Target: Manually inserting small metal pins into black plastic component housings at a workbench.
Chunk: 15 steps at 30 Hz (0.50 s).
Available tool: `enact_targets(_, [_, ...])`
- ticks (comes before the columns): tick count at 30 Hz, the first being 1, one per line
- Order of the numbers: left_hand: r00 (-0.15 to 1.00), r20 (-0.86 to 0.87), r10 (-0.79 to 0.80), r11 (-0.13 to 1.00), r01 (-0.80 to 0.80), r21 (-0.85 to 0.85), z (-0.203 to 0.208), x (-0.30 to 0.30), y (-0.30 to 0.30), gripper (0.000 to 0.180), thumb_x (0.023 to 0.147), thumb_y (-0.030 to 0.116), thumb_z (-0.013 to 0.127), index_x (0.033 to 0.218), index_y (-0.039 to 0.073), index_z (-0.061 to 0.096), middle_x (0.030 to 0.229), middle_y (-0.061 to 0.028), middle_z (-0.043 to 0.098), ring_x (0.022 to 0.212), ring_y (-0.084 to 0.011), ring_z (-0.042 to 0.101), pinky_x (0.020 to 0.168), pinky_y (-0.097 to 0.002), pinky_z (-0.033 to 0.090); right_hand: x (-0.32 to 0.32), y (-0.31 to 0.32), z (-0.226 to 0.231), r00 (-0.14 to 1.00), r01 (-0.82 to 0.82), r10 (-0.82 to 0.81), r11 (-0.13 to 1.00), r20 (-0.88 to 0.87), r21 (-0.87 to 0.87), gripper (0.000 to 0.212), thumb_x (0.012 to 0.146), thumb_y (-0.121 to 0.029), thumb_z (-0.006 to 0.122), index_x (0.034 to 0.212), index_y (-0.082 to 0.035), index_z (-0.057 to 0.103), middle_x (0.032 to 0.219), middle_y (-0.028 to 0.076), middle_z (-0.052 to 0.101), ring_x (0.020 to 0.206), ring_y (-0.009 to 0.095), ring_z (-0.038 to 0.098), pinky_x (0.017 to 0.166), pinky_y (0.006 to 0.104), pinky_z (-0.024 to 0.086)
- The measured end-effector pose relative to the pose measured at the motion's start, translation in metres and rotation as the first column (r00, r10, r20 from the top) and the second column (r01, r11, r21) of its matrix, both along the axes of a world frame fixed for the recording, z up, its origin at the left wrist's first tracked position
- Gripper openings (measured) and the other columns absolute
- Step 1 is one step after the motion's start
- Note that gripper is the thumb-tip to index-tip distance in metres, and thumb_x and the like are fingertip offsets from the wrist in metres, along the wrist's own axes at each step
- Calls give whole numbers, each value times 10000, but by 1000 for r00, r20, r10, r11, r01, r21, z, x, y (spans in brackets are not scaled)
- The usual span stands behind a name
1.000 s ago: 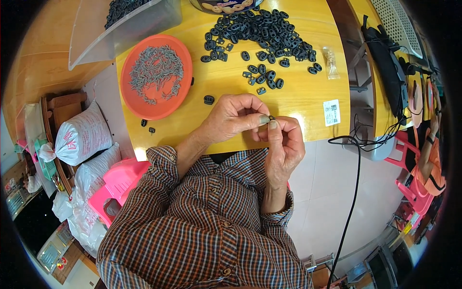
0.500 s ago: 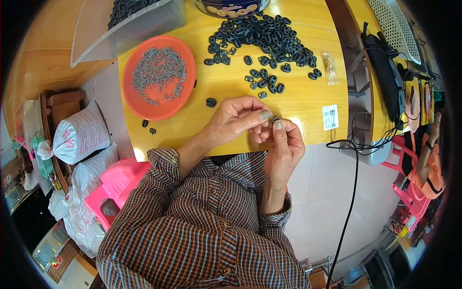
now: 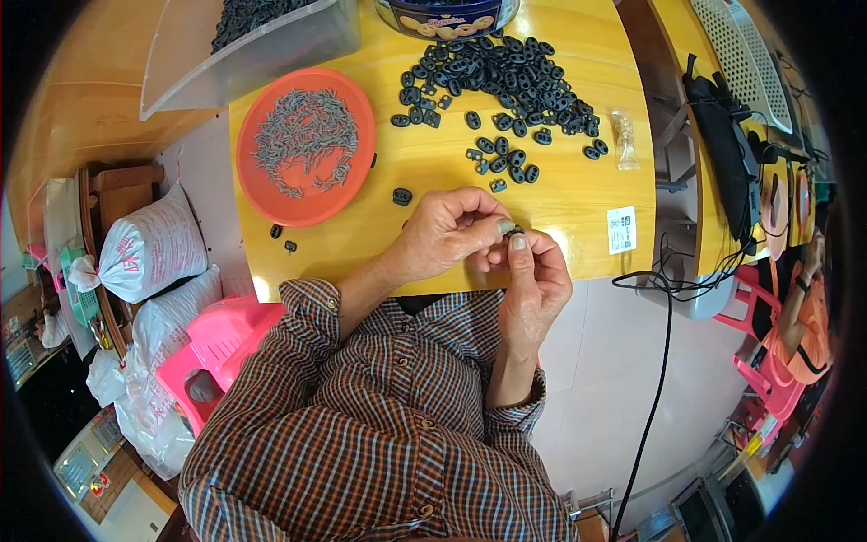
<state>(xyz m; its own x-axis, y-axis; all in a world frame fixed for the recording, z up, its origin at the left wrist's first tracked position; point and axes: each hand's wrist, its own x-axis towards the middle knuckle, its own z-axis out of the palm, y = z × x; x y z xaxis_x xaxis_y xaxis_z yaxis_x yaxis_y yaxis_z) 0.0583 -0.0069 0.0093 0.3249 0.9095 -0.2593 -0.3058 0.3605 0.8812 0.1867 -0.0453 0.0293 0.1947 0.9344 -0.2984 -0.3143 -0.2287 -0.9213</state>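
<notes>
Close to the table's near edge, my left hand (image 3: 440, 238) and my right hand (image 3: 535, 282) meet with thumbs and fingertips pinched together. Between them is a small black plastic cord lock (image 3: 515, 232), mostly covered by the fingertips. Beyond my hands lies a loose group of black two-hole cord lock parts (image 3: 516, 157), and behind it a large pile (image 3: 510, 77) of the same. To the left, an orange plate (image 3: 352, 191) holds many tiny grey pieces (image 3: 302, 135) that look like springs. A single cord lock (image 3: 402, 196) lies between the plate and my left hand.
A clear plastic bin (image 3: 298, 54) of dark parts stands at the back left, beside a round blue tin (image 3: 447, 20). A white label card (image 3: 621, 229) and a small clear packet (image 3: 624, 140) lie at the right. A black cable (image 3: 664, 361) hangs past the table's right side.
My left thumb and fingers have closed in over the small cord lock, hiding more of it. The whole view has shifted slightly; other things on the table lie as before.
</notes>
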Motion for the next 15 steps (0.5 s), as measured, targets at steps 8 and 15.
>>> enact_targets(8, [998, -62, -16, 1000, 15, -17, 0, 4, -3, 85, 902, 46, 555, 910, -30, 593, 705, -38, 608, 564, -84, 591, 509, -213, 503, -3, -1, 0, 995, 11, -9, 1000, 97, -27, 127, 919, -107, 556, 856, 3, 556, 702, 32, 581, 623, 65, 519, 591, 197, 430])
enact_targets(15, [1000, 7, -2, 1000, 2, -31, 1, 3, -3, 125, 912, 66, 548, 954, -39, 602, 711, -38, 610, 561, -80, 585, 515, -211, 505, -6, 2, -2, 996, 81, -80, 996, 43, -23, 119, 910, -103, 558, 847, -2, 555, 678, 33, 571, 601, 63, 503, 571, 192, 413])
